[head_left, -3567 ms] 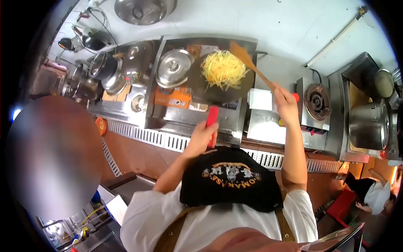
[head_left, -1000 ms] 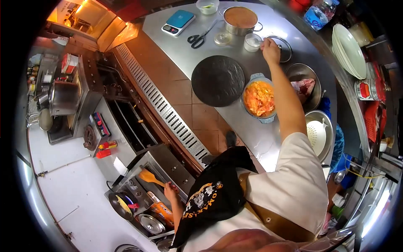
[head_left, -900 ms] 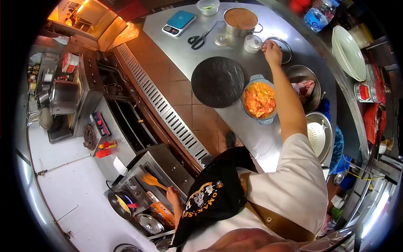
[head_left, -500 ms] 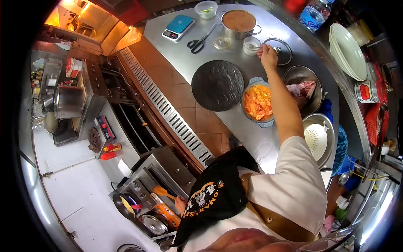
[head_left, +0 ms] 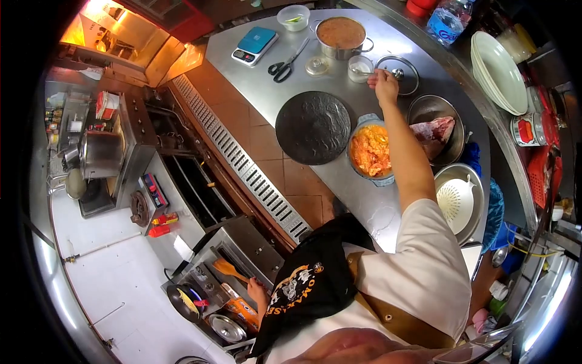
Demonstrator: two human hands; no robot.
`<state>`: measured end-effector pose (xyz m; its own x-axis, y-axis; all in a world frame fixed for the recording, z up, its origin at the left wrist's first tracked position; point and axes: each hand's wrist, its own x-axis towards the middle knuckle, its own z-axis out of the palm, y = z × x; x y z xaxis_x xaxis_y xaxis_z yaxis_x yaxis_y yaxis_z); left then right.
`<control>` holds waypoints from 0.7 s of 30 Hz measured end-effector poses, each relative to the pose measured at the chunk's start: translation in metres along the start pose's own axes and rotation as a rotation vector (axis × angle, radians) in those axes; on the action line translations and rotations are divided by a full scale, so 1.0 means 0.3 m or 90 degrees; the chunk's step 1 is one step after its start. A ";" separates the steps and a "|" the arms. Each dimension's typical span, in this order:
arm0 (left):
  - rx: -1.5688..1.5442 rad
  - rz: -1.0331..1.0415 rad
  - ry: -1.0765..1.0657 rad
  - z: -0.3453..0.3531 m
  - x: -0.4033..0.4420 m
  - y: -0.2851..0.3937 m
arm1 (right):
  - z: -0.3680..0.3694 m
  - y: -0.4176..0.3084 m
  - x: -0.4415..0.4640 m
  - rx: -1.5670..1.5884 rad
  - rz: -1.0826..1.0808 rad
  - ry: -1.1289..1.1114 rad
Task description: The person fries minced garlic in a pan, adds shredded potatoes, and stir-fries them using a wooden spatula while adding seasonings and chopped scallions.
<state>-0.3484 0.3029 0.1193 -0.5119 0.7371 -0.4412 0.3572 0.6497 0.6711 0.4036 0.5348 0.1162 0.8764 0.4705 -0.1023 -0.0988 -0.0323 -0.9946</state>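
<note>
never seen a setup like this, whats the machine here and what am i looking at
There is no machine: these are a person's bare hands, and every picture comes from one camera worn on their head, looking forward and down. The left hand holds a wooden spatula. The right hand holds what looks like a small spoon, at a small container. On the metal counter lie a scale, scissors, a round black slab, a two-handled pot and a bowl of red and yellow food.
</note>
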 end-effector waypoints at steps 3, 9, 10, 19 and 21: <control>-0.003 0.009 -0.008 -0.008 0.000 -0.017 | -0.008 -0.011 -0.005 0.054 0.025 0.002; 0.052 0.029 -0.032 -0.031 -0.006 -0.043 | -0.030 0.001 0.016 0.172 0.067 0.036; 0.047 0.000 -0.030 -0.030 -0.008 -0.038 | -0.032 -0.002 0.016 0.172 0.066 0.036; 0.015 -0.015 -0.026 -0.024 -0.011 -0.022 | 0.000 0.014 0.026 0.041 0.022 0.017; 0.002 -0.027 -0.024 -0.016 -0.008 -0.017 | -0.003 0.006 0.021 0.025 0.050 -0.003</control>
<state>-0.3527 0.2970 0.1199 -0.4965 0.7159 -0.4909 0.3388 0.6805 0.6497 0.4093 0.5370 0.1139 0.8633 0.4715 -0.1799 -0.1855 -0.0352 -0.9820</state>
